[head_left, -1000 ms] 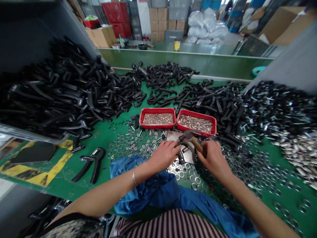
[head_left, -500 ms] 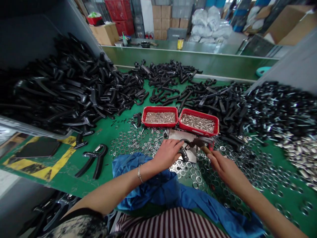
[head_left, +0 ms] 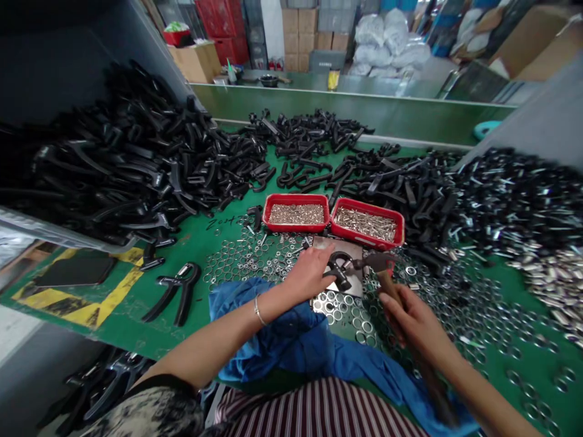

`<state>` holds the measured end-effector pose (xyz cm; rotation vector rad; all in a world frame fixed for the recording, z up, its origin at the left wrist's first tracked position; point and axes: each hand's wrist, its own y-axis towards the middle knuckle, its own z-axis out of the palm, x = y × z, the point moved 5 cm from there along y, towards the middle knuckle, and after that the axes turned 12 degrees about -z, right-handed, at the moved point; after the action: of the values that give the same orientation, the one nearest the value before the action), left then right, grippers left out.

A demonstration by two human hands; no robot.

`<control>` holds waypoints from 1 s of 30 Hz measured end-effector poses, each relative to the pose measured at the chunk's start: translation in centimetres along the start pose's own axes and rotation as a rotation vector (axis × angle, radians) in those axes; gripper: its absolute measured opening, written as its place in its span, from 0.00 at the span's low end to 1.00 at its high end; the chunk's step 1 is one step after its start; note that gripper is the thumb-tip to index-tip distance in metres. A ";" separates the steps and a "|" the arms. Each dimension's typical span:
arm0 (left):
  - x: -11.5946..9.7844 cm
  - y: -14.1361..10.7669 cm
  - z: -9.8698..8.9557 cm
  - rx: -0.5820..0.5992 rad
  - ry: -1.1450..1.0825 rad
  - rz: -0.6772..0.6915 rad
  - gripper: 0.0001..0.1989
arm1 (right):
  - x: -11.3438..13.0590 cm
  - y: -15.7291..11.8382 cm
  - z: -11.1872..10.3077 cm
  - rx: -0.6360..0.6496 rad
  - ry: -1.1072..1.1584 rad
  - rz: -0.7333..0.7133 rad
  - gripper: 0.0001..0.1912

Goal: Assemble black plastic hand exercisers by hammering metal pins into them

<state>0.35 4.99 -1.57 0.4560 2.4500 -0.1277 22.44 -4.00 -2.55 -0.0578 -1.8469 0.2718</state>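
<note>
My right hand (head_left: 412, 312) is wrapped around the wooden handle of a hammer (head_left: 387, 282). The hammer's dark metal head hovers by a black curved part (head_left: 340, 270), which lies on a small metal plate (head_left: 324, 244). Thumb and fingers of my left hand (head_left: 308, 273) hold the left side of that part. Some of the part is hidden behind these fingers. A finished-looking black hand grip with a spring (head_left: 175, 292) rests on the green table to the left.
Two red trays (head_left: 296, 228) (head_left: 367, 244) of small metal pieces stand behind the plate. Black handles (head_left: 182, 164) are heaped at left and back. Metal rings (head_left: 255, 258) lie scattered around. A blue cloth (head_left: 277, 340) covers the front edge; a dark phone-like slab (head_left: 75, 271) lies left.
The hammer's handle has swung lower and more toward me, along with my right hand. My left fingers have spread somewhat, and more of the black part shows between them.
</note>
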 end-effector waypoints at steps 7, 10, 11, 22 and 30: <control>2.2 1.5 -1.4 0.087 -0.413 -0.190 0.30 | -3.9 -3.4 -4.1 -0.022 -0.429 0.052 0.21; 2.9 1.1 -0.7 0.007 -0.176 -0.161 0.18 | -2.5 -1.8 -6.5 -0.129 -0.864 -0.125 0.22; 2.9 0.8 -0.3 0.000 -0.130 -0.139 0.15 | -1.8 -0.8 -6.9 -0.169 -0.933 -0.185 0.22; 1.8 -0.2 1.2 0.000 -0.014 -0.055 0.24 | 0.5 8.4 -5.7 -0.195 -1.106 -0.044 0.24; 2.2 -0.3 1.3 -0.033 -0.071 -0.093 0.22 | 4.2 5.4 -4.7 -0.372 -0.060 -0.368 0.18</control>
<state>-0.65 5.09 -3.99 0.3185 2.4001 -0.1400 25.18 2.77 1.52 0.0351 -1.9066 -0.3306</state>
